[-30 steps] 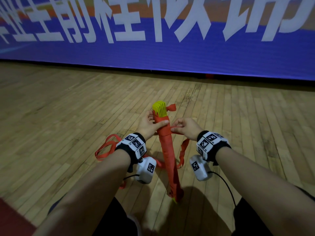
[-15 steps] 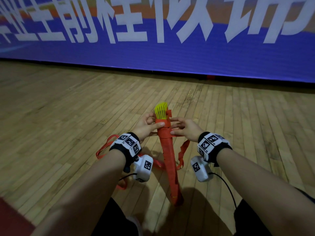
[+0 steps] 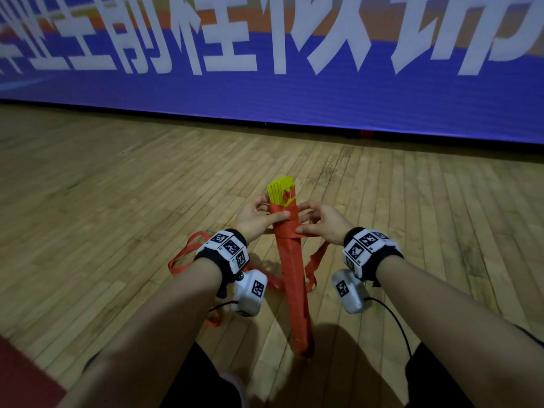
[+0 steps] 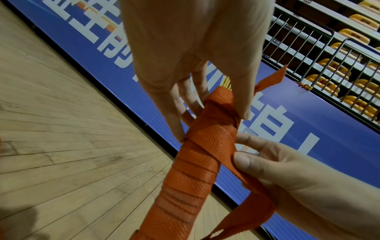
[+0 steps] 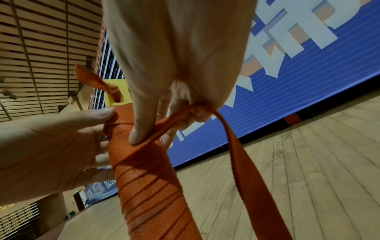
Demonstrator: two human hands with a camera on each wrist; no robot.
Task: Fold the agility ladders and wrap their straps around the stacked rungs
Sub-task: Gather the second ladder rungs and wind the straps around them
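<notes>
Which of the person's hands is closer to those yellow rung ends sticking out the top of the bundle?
Left. The left hand grips the wrapped bundle just below the yellow rung ends; the right hand sits lower, pinching the orange strap against the wraps.

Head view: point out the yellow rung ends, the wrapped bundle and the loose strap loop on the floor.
yellow rung ends [image 3: 281, 188], head view, on the stacked tips above the wrapping.
wrapped bundle [image 3: 293, 275], head view, mid-length on the orange wraps.
loose strap loop [image 3: 184, 257], head view, on the band left of the left wrist.
</notes>
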